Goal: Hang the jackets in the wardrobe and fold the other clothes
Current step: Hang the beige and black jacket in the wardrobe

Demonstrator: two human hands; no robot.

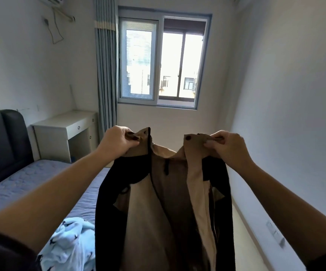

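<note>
A tan and black jacket (pixel 158 202) hangs open in front of me, held up in the air by its collar. My left hand (pixel 117 141) pinches the left collar corner. My right hand (pixel 228 147) pinches the right collar corner, beside a dark snap button. The jacket's lower part runs out of the bottom of the frame. A light blue garment with small dark prints (pixel 68 245) lies crumpled on the bed at the lower left. No wardrobe is in view.
A bed with a blue-grey mattress (pixel 31 182) and a dark headboard (pixel 1 141) fills the left side. A white desk (pixel 68 130) stands in the corner by a curtain (pixel 106 75). A window (pixel 164 61) is straight ahead, a white wall (pixel 285 114) on the right.
</note>
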